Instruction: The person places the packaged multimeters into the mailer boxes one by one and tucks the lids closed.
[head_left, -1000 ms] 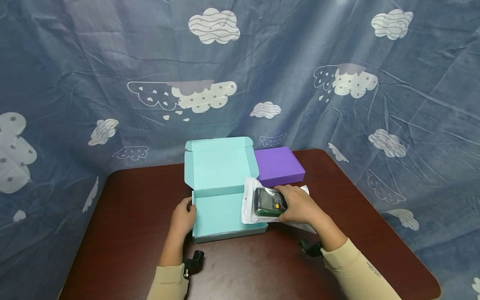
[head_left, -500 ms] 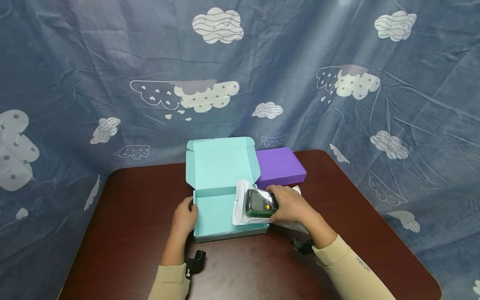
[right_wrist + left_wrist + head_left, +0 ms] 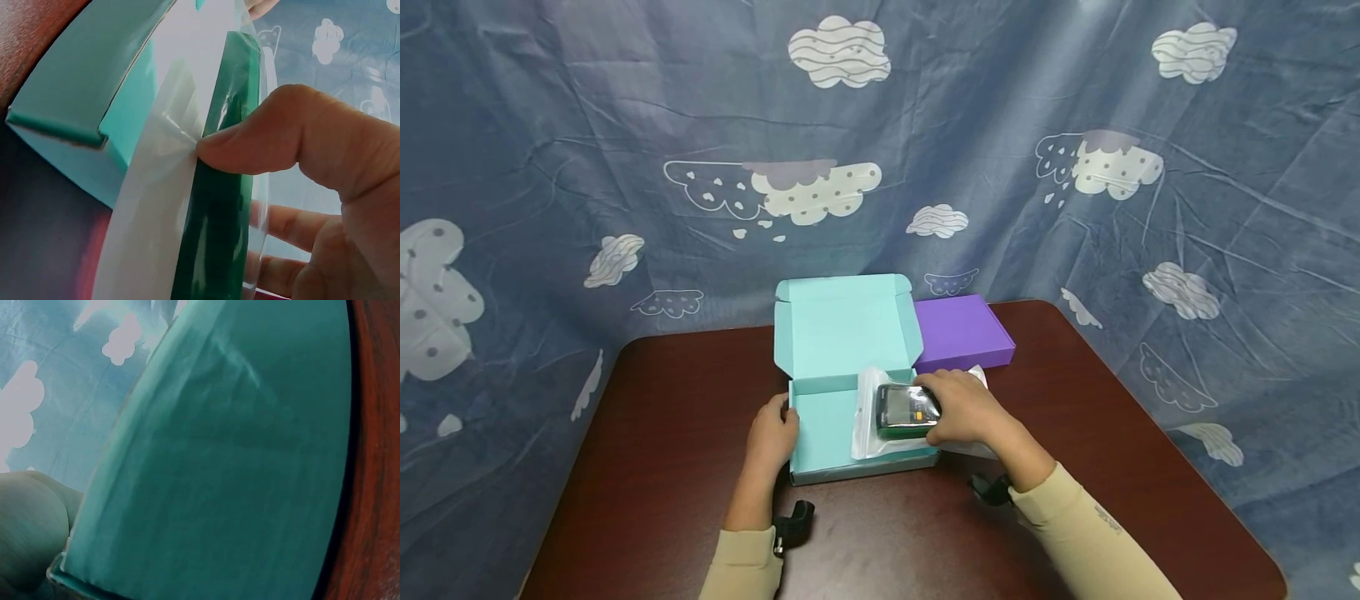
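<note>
My right hand (image 3: 966, 407) grips a black-and-green handheld device (image 3: 895, 408) with a grey screen and an orange button. The device is inside a clear-and-white plastic bag (image 3: 863, 423), held above the right part of an open turquoise box (image 3: 820, 421). In the right wrist view, the thumb (image 3: 269, 134) presses the bag against the green side (image 3: 219, 206), with other fingers beyond it. My left hand (image 3: 771, 437) holds the box's left wall. The left wrist view shows that wall (image 3: 219, 475) close up, and part of the hand at lower left.
A closed purple box (image 3: 962, 332) lies behind and to the right of the turquoise one. The turquoise lid (image 3: 846, 325) stands raised at the back. All rest on a dark brown table (image 3: 685, 417) before a blue cloud-patterned curtain (image 3: 737, 83).
My right hand has carried the bagged device leftward, from the box's right edge to farther over its inside. The left hand stays on the left wall.
</note>
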The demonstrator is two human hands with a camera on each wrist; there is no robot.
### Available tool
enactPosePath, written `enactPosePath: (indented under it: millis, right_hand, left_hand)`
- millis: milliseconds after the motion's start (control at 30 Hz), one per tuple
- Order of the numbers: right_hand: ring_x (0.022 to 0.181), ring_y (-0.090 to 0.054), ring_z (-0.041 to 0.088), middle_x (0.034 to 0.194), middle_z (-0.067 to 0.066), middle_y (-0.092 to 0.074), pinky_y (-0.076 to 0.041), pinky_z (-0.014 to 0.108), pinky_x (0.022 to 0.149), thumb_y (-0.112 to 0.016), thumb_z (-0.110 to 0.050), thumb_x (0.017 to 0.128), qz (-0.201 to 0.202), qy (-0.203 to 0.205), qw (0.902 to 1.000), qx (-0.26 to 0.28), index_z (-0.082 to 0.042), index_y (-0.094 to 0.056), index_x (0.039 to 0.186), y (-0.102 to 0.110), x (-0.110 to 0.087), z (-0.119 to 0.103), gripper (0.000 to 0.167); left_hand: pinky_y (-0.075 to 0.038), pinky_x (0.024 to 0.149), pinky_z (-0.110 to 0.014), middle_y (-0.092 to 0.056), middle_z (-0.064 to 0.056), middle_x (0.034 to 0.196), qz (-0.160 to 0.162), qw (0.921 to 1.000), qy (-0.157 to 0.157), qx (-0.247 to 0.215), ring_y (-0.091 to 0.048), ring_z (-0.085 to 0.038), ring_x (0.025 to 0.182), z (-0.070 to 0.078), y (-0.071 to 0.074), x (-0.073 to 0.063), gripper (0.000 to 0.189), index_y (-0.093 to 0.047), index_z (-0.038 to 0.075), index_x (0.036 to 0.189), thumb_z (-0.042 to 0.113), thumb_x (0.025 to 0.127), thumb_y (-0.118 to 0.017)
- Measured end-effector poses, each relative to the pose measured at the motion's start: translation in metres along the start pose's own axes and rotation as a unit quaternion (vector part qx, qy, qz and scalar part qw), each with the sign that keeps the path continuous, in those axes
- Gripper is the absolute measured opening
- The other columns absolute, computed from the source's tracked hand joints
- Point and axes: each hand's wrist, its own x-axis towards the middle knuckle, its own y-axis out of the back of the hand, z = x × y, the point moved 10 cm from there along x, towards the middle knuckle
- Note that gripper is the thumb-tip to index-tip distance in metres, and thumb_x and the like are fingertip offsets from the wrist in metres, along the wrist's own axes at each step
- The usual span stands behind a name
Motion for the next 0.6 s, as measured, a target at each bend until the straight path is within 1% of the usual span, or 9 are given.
enactPosePath:
  millis: [167,333,600]
  right_hand:
    - [0.105,-0.058,0.029,0.113,0.006,-0.065,-0.046,0.053,0.092,-0.093,-0.028,0.057,-0.006,0.007,0.9999,-0.011,-0.009,-0.065,0.133,-0.003,0.005,-0.007,0.083]
    - [0.110,-0.057,0.031,0.116,0.009,-0.065,-0.043,0.055,0.098,-0.093,-0.027,0.059,-0.020,0.008,0.9997,-0.015,-0.009,-0.065,0.134,-0.008,0.011,-0.014,0.082]
    - [0.108,-0.058,0.032,0.116,0.009,-0.065,-0.044,0.055,0.098,-0.094,-0.029,0.059,-0.034,0.014,0.9990,-0.025,-0.011,-0.066,0.133,-0.013,0.021,-0.026,0.081]
  left_hand:
    - [-0.044,0.099,-0.064,-0.054,-0.031,0.138,0.000,1.0000,-0.001,0.001,-0.052,-0.049,0.127,0.001,0.000,0.000,0.043,-0.051,-0.004,0.146,0.014,0.107,-0.047]
    - [-0.044,0.099,-0.064,-0.054,-0.031,0.138,0.002,1.0000,0.000,0.002,-0.052,-0.049,0.127,0.001,0.000,0.000,0.044,-0.050,-0.004,0.146,0.014,0.107,-0.047]
    - [-0.044,0.099,-0.063,-0.054,-0.031,0.137,0.007,1.0000,-0.003,0.003,-0.052,-0.049,0.126,0.002,0.001,0.000,0.043,-0.051,-0.005,0.145,0.014,0.106,-0.048]
